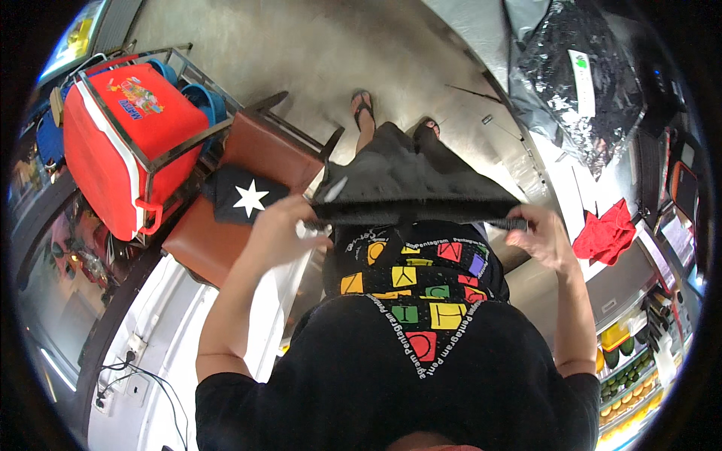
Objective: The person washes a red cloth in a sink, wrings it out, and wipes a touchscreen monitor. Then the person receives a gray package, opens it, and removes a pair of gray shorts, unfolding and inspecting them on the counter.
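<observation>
A black cloth garment is stretched across my front at waist height, and its band runs nearly straight from one hand to the other. My left hand, blurred, grips the left end of the band with the thumb held apart. At the right end, my right hand pinches the band between thumb and fingers. The lower cloth hangs towards my feet and hides most of my legs. A black cloth with a white star lies beyond my left hand on a brown padded chair.
On my left, a red cooler box stands in a metal frame beside blue plastic containers. Plugged sockets are on the low white wall. To the right are a shiny black plastic bag, a red cloth and produce shelves.
</observation>
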Motion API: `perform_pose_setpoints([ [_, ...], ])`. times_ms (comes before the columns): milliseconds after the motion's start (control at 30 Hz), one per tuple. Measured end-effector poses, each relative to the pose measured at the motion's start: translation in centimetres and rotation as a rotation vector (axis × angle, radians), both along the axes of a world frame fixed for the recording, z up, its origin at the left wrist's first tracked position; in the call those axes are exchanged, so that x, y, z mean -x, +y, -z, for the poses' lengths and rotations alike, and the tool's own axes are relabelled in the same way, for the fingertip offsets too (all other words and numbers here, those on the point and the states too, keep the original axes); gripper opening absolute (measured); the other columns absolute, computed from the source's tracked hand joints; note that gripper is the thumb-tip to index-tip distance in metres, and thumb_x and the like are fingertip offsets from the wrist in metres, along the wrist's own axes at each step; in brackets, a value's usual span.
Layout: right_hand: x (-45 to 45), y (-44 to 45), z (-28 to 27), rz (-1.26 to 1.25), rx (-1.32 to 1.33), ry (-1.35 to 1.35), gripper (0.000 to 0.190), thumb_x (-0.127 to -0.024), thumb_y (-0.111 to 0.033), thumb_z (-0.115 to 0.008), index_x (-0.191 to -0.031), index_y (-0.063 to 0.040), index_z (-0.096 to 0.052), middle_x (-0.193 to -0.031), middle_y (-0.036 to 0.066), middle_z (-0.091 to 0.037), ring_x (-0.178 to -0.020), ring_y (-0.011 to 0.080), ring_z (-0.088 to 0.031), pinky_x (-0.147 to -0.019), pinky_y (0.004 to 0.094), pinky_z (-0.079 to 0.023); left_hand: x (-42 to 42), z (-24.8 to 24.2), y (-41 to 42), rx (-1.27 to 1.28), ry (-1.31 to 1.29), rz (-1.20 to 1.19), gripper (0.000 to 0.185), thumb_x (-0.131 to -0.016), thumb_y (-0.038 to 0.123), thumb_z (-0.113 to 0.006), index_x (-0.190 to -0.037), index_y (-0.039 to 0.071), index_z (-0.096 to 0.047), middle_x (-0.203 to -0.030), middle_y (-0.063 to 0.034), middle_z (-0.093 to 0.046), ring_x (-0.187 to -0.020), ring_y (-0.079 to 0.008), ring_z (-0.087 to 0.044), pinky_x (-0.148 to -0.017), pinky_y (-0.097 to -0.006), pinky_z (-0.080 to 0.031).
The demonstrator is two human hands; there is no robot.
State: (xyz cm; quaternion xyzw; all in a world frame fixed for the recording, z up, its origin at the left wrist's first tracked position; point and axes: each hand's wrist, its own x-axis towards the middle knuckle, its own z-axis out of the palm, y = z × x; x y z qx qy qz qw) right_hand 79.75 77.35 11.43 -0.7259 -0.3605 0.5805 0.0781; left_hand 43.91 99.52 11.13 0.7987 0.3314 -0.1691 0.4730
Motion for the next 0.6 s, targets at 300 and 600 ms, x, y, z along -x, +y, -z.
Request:
perform_pose_setpoints([
  [300,-5.2,10.8,-12.9,0.046,-0.899,-0.415,0.031,-0.068,-0.008,-0.076,-0.081,-0.001,-0.049,-0.087,0.007,-0.047,-0.081,0.0180,-0.050,-0.072,0.0298,-0.042,-6.7,-14.1,14.7,-0.166,-0.636,-0.253,0.052,-0.080,-0.006,-0.060,-0.126,0.003,-0.036,-0.102,-0.0097,-0.057,-0.097,-0.0152,-0.055,-0.085,-0.0277,-0.046],
  [600,-10.4,16.4,-26.9,0.315,-1.213,-0.573,0.020,-0.085,-0.006,-0.059,-0.104,0.000,-0.057,-0.092,0.006,-0.062,-0.082,0.0120,-0.057,-0.074,0.0265,-0.046,-15.8,-29.2,26.2,-0.699,-0.794,0.014,0.047,-0.081,0.008,-0.067,-0.123,-0.001,-0.048,-0.115,-0.0091,-0.059,-0.107,-0.0145,-0.054,-0.094,-0.0275,-0.041],
])
